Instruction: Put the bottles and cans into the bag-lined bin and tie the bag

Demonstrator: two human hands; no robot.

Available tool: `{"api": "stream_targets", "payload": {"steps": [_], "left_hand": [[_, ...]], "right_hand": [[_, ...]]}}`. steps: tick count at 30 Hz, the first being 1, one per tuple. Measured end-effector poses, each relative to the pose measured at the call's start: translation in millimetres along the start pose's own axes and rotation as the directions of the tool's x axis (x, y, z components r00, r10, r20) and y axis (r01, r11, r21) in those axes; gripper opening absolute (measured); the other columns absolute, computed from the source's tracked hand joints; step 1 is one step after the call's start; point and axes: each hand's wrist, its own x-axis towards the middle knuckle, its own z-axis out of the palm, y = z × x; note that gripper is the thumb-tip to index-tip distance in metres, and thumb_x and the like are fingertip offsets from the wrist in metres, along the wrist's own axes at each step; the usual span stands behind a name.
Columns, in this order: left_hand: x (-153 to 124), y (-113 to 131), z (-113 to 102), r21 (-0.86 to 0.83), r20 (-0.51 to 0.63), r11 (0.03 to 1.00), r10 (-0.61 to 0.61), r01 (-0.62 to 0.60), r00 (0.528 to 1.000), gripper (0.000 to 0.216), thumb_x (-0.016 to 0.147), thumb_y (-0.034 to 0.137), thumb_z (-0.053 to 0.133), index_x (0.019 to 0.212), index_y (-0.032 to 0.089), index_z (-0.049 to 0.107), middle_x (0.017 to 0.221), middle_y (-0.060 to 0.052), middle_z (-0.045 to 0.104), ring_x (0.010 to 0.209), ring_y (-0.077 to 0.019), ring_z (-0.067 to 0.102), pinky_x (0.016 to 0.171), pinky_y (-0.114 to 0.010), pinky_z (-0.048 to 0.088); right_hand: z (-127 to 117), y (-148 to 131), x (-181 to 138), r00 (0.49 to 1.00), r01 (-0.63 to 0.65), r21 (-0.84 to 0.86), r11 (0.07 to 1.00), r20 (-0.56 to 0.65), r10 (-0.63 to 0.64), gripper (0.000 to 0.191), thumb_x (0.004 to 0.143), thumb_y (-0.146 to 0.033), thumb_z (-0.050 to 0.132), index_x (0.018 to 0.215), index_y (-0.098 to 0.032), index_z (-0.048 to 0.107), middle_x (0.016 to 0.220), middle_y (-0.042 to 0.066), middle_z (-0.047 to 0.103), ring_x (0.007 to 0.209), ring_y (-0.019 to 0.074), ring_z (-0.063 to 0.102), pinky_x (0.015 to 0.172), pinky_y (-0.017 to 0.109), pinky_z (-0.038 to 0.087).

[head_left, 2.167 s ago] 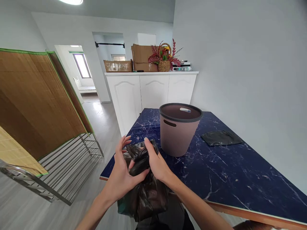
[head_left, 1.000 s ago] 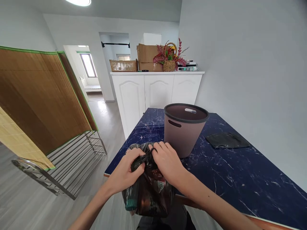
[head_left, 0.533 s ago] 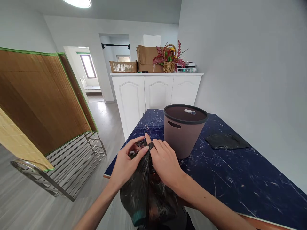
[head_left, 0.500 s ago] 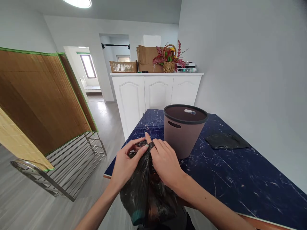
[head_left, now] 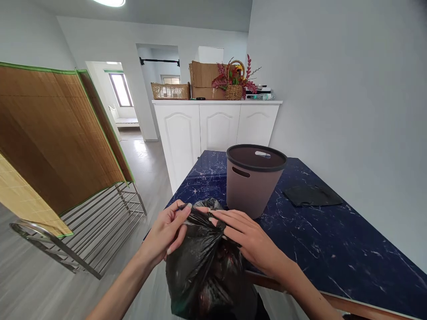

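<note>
A filled black plastic garbage bag [head_left: 200, 262] hangs in front of me at the table's near left edge, its top gathered and twisted. My left hand [head_left: 170, 229] pinches the bag's mouth between thumb and fingers. On the other side, my right hand [head_left: 248, 235] grips the gathered neck, with a piece of the plastic running between its fingers. Dim reddish and teal contents show through the thin film. Just beyond the hands stands a brownish-mauve trash can [head_left: 251, 186] with a dark rim and handle slots, upright on the dark blue marbled table [head_left: 320, 249].
A folded black plastic bag [head_left: 312, 195] lies on the table's right side. To the left stands a metal rack [head_left: 100, 235] with a bamboo mat [head_left: 56, 138] over it. Behind the table, a white cabinet [head_left: 216, 126] carries cardboard boxes [head_left: 202, 80] and a flower basket [head_left: 234, 91].
Both hands have moved lower and farther apart, spreading the gathered plastic sideways. The left hand now holds a stretched end of the bag's top. The trash can has stayed in place.
</note>
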Motion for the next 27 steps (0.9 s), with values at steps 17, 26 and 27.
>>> {"api": "stream_targets", "payload": {"steps": [17,26,27], "left_hand": [[2,-30,-2,-0.026,-0.171,0.974,0.215,-0.223,0.962,0.040,0.101,0.055,0.067,0.085,0.023,0.050,0.069,0.003,0.069,0.053,-0.0096,0.050,0.064,-0.026,0.042],[13,-36,26,-0.047,-0.396,0.934,0.309,-0.355,0.864,0.039,0.099,0.056,0.069,0.089,0.023,0.050,0.089,0.001,0.076,0.050,-0.0083,0.056,0.057,-0.025,0.047],[14,-38,28,-0.062,-0.394,0.932,0.306,-0.357,0.867,0.040,0.098,0.056,0.070,0.089,0.023,0.050,0.088,0.001,0.075,0.051,-0.0084,0.056,0.055,-0.024,0.047]], "right_hand": [[20,2,-55,0.709,-0.637,0.454,0.623,0.027,0.704,0.035,0.110,-0.047,0.052,0.130,-0.034,0.078,0.142,0.005,0.073,0.140,0.0321,0.063,0.106,0.050,0.062],[14,-47,-5,0.754,-0.561,0.358,0.746,-0.150,0.639,0.036,0.105,-0.043,0.061,0.139,-0.030,0.061,0.133,0.011,0.068,0.121,0.0279,0.068,0.098,0.042,0.060],[14,-52,1,0.783,-0.549,0.318,0.773,-0.128,0.609,0.035,0.104,-0.041,0.064,0.137,-0.030,0.062,0.132,0.011,0.067,0.120,0.0283,0.067,0.097,0.042,0.060]]}}
